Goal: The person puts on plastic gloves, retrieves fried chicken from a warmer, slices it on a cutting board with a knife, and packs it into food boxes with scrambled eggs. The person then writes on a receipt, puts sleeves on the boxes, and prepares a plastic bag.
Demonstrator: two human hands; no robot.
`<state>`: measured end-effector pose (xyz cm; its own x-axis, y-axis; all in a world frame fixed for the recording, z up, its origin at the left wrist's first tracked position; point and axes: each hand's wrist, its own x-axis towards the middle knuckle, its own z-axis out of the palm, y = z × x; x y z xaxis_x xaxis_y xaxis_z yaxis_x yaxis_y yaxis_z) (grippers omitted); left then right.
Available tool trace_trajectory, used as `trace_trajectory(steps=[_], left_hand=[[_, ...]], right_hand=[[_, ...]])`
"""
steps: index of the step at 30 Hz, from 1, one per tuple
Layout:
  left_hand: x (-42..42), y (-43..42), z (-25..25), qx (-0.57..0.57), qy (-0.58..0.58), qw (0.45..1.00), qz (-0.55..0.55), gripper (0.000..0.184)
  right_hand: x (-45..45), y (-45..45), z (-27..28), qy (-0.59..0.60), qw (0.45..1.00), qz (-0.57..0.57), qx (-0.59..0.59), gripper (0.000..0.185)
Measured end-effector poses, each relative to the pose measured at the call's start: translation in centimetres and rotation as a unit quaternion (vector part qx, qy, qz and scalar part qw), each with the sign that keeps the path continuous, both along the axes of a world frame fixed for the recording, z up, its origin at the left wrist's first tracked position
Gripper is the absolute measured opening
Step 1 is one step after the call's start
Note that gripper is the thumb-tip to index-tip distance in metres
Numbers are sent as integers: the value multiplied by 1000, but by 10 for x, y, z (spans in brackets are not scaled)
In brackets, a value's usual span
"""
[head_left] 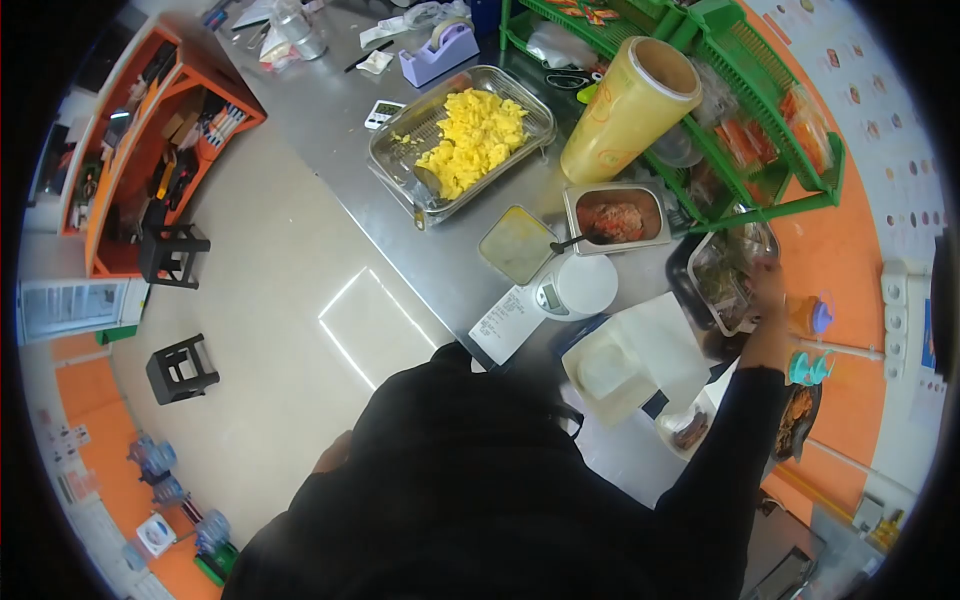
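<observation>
My right hand (768, 292) reaches to the right edge of a metal tray of leafy greens (722, 275); its fingers are blurred and partly hidden there. Of my left hand (333, 453) only a small part shows beside the black clothing, low over the floor, with its fingers hidden. Left of the greens, a metal container of reddish filling (618, 222) has a black spoon handle sticking out. A white round scale (585, 287) stands below it, next to a printed receipt (507, 325). An open white takeaway box (603, 371) lies nearer to me.
A glass tray of scrambled egg (470, 142), a tall film roll (625, 110) and a purple tape dispenser (440, 55) stand farther back. Green racks (745, 165) line the back right. Sauce bottles (810, 316) and a pan (798, 420) are at right. Black stools (182, 370) stand on the floor.
</observation>
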<state>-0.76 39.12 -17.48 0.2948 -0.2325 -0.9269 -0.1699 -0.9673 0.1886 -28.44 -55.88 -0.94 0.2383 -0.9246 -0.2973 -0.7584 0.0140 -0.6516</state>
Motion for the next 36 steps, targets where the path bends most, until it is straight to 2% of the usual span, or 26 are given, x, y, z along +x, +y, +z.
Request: trace_trajectory(steps=[4,5,6,7,8,9,11,12,13,14,15,16,17,18,19,20,21,22,23,24,25,27,28,32,34,36], left_hand=[[47,-32,-14,7,-29,1000,-1,32],[63,22,-106,-77,-15,991,108,40],[76,9,-112,-53,-118,990,-51,44],[91,2,-122,-106,-139,982,-78,42],[101,-28,-94,-168,-185,961,-119,39],[107,-53,-76,-169,-185,960,-125,39],[115,-93,-53,-183,-125,970,96,37],[120,-108,-47,-183,-125,971,89,37],[124,-118,-43,-193,-121,972,51,37],[128,-123,-40,-202,-116,972,13,37],[133,-119,-48,-200,-115,973,6,37],[140,-114,-67,-191,-103,975,-48,38],[145,-108,-85,-182,-90,974,-99,39],[149,-100,-99,-182,-88,974,-101,39],[153,-90,-111,-178,-97,966,-159,40],[155,-86,-116,-174,-107,955,-217,41],[153,-87,-106,-173,-107,954,-219,41],[147,-92,-86,-141,-108,972,-152,41],[143,-98,-66,-109,-110,984,-83,41],[139,-100,-53,-100,-98,989,-52,42],[137,-98,-49,-100,-97,989,-52,42],[131,-93,-44,-61,-70,996,9,43],[128,-91,-44,-61,-70,996,10,43],[118,-80,-50,-64,-56,995,60,44],[115,-67,-71,-79,-37,992,93,44],[116,-61,-85,-67,44,993,92,45]], right_hand=[[-38,45,52,-249,962,-113,-21,30],[-42,71,72,-249,961,-117,-21,30],[-47,97,92,-347,931,-105,40,35],[-47,125,110,-441,887,-93,99,40],[-36,160,129,-515,842,-88,131,39],[-26,193,140,-586,790,-82,161,39],[-44,225,128,-585,771,12,251,45],[-42,248,122,-544,807,-12,229,44],[-36,274,116,-601,745,8,289,40],[-49,287,85,-621,716,29,317,33],[-35,292,80,-604,659,223,389,26],[-26,309,88,-541,687,180,450,23],[-13,323,89,-542,688,176,449,23],[2,333,89,-415,821,136,369,21],[13,341,88,-270,918,92,274,21],[19,348,88,-270,918,91,274,21],[24,355,88,-187,962,134,148,22],[27,361,88,-99,980,173,19,23],[31,367,87,-8,972,208,-112,25],[33,374,84,86,968,201,-124,28],[34,377,75,86,968,201,-124,28],[36,385,44,100,904,265,-320,31],[37,390,35,121,886,304,-327,30],[39,399,24,117,890,325,-299,29],[44,396,40,99,928,289,-215,30],[46,391,51,105,940,275,-171,30]])
